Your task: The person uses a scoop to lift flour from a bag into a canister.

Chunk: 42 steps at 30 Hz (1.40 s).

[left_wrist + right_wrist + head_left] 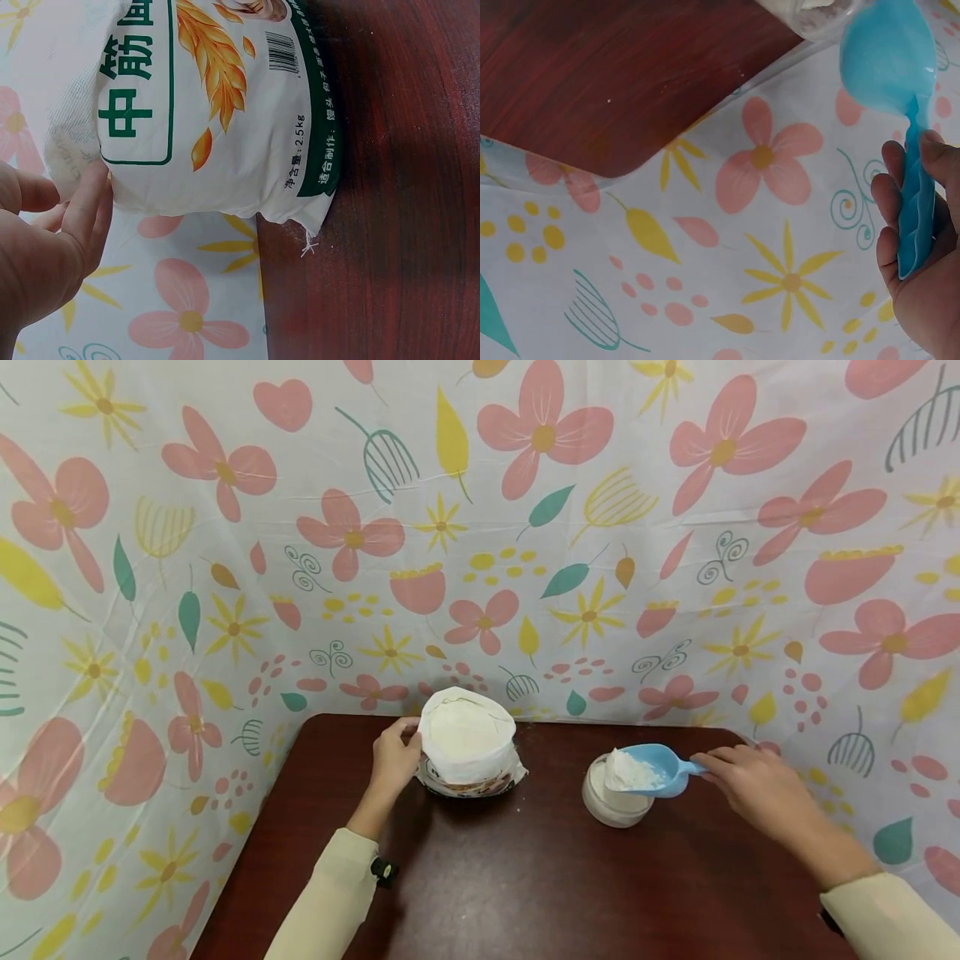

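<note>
A white flour bag, its top open and pale powder inside, stands at the back of the table. My left hand pinches the bag's rolled rim on its left side; in the left wrist view the thumb and fingers of the hand hold the edge of the printed bag. My right hand grips the handle of a blue scoop heaped with white powder, held over a round clear container with powder in it. The right wrist view shows fingers of the hand curled round the scoop's handle.
The dark red-brown table meets a flower-printed cloth at the back and sides. Small white specks lie on the table near the bag.
</note>
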Motion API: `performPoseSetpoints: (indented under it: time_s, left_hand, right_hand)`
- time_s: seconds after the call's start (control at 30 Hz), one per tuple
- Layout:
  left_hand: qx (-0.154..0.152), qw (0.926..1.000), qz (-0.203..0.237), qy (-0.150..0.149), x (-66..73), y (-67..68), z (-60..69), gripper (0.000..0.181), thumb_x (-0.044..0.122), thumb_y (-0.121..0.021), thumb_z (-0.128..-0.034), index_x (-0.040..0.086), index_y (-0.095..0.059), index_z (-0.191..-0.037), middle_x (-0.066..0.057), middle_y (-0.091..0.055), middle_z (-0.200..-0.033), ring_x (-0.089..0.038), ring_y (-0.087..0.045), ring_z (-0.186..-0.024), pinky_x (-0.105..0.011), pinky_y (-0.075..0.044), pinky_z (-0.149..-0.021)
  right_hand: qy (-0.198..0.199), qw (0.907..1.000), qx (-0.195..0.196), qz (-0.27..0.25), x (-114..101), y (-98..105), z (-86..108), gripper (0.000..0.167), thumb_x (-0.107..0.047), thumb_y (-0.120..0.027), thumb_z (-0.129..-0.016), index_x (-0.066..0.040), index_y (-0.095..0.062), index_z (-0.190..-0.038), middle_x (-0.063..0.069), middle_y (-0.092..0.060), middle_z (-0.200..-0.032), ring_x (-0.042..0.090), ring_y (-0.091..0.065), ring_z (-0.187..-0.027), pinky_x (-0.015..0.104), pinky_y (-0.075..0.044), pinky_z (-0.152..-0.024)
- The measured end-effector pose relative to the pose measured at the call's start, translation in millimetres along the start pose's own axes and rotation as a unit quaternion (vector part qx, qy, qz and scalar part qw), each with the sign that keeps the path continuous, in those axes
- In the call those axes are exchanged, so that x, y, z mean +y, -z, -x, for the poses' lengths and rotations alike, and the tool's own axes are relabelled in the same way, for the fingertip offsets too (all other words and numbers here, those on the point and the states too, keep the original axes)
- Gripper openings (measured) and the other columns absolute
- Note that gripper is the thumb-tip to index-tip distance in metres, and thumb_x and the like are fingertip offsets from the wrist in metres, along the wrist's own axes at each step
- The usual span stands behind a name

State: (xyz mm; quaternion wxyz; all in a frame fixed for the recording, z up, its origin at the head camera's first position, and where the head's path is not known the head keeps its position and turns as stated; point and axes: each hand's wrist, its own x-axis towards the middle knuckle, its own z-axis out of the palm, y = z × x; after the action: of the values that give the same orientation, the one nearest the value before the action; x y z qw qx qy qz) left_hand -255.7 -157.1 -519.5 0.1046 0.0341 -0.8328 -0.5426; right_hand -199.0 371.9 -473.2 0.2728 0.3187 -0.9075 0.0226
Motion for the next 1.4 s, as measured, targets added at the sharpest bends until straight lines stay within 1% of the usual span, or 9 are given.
performPoseSetpoints:
  time_s: [0.23, 0.33, 0.37, 0.4, 0.47, 0.57, 0.67, 1.0, 1.4]
  left_hand:
    - [0.001, 1.0, 0.0, 0.003, -2.0, 1.2, 1.5, 0.025, 0.009, -0.059, -0.1022, 0.006, -0.071, -0.124, -0.016, -0.07, -0.108, -0.021, -0.071, -0.077, -0.026, -0.063, -0.061]
    - [0.002, 1.0, -0.002, 0.003, -2.8, 1.4, 1.4, 0.025, 0.009, -0.059, -0.1024, 0.007, -0.071, -0.124, -0.015, -0.071, -0.109, -0.021, -0.071, -0.078, -0.026, -0.063, -0.061]
    - [0.001, 1.0, -0.003, 0.003, -3.0, 1.4, 1.4, 0.025, 0.01, -0.059, -0.1025, 0.007, -0.071, -0.124, -0.015, -0.071, -0.109, -0.021, -0.071, -0.078, -0.026, -0.063, -0.061]
    - [0.001, 1.0, -0.004, 0.003, -3.2, 1.2, 1.3, 0.025, 0.01, -0.059, -0.1026, 0.007, -0.071, -0.124, -0.015, -0.071, -0.109, -0.021, -0.071, -0.078, -0.026, -0.063, -0.061]
    - [-0.001, 1.0, -0.004, 0.002, -3.1, 1.3, 1.5, 0.025, 0.01, -0.059, -0.1027, 0.007, -0.071, -0.124, -0.015, -0.071, -0.109, -0.021, -0.07, -0.079, -0.026, -0.063, -0.062]
    - [-0.003, 1.0, 0.0, -0.001, -3.0, 1.1, 1.9, 0.025, 0.009, -0.059, -0.1027, 0.006, -0.071, -0.124, -0.015, -0.071, -0.109, -0.022, -0.071, -0.081, -0.027, -0.063, -0.063]
    - [-0.005, 0.9999, 0.007, -0.006, -2.9, 0.7, 2.1, 0.025, 0.008, -0.058, -0.1026, 0.005, -0.071, -0.124, -0.016, -0.071, -0.109, -0.023, -0.071, -0.084, -0.027, -0.064, -0.065]
    - [-0.009, 0.9999, 0.0, -0.005, -3.8, -0.8, 1.9, 0.027, 0.01, -0.058, -0.1032, 0.005, -0.07, -0.126, -0.015, -0.07, -0.11, -0.023, -0.07, -0.084, -0.029, -0.065, -0.067]
    - [-0.006, 0.9999, -0.008, -0.01, -2.0, 0.5, 1.0, 0.026, 0.009, -0.058, -0.1031, 0.006, -0.07, -0.126, -0.014, -0.071, -0.108, -0.024, -0.07, -0.077, -0.027, -0.062, -0.062]
  right_hand:
    - [0.035, 0.9987, -0.027, 0.027, -1, -3, -6.7, 0.085, -0.053, -0.007, -0.108, -0.008, -0.079, -0.104, 0.008, -0.074, -0.093, 0.031, -0.067, -0.083, 0.045, -0.054, -0.063]
    - [0.046, 0.9976, -0.039, 0.034, -2, -5, -9.6, 0.064, -0.047, -0.028, -0.111, -0.008, -0.079, -0.105, 0.009, -0.074, -0.093, 0.031, -0.067, -0.084, 0.045, -0.053, -0.062]
    - [0.048, 0.9973, -0.042, 0.035, -2, -6, -10.5, 0.05, -0.042, -0.042, -0.111, -0.009, -0.079, -0.105, 0.009, -0.074, -0.093, 0.032, -0.068, -0.084, 0.045, -0.053, -0.062]
    - [0.049, 0.9971, -0.045, 0.036, -2, -7, -11.0, 0.037, -0.035, -0.054, -0.108, -0.009, -0.079, -0.104, 0.009, -0.074, -0.093, 0.032, -0.068, -0.084, 0.045, -0.052, -0.062]
    - [0.051, 0.9967, -0.048, 0.041, -3, -9, -12.5, 0.017, -0.021, -0.075, -0.092, -0.009, -0.079, -0.103, 0.009, -0.074, -0.092, 0.032, -0.068, -0.083, 0.045, -0.051, -0.062]
    - [0.056, 0.9962, -0.048, 0.046, -3, -11, -14.4, 0.028, -0.012, -0.084, -0.073, -0.008, -0.08, -0.101, 0.009, -0.074, -0.091, 0.032, -0.068, -0.082, 0.044, -0.05, -0.061]
    - [0.063, 0.9953, -0.053, 0.051, -2, -12, -15.8, 0.031, -0.006, -0.087, -0.069, -0.008, -0.08, -0.099, 0.009, -0.075, -0.091, 0.032, -0.068, -0.082, 0.044, -0.051, -0.061]
    - [0.077, 0.9896, -0.085, 0.088, 0, -1, -22.2, 0.037, 0.01, -0.087, -0.066, -0.007, -0.079, -0.097, 0.01, -0.073, -0.091, 0.033, -0.068, -0.087, 0.051, -0.06, -0.075]
    - [0.097, 0.9861, -0.089, 0.101, 2, 9, -35.5, 0.037, 0.009, -0.088, -0.066, -0.009, -0.08, -0.098, 0.011, -0.074, -0.096, 0.033, -0.07, -0.091, 0.049, -0.06, -0.073]
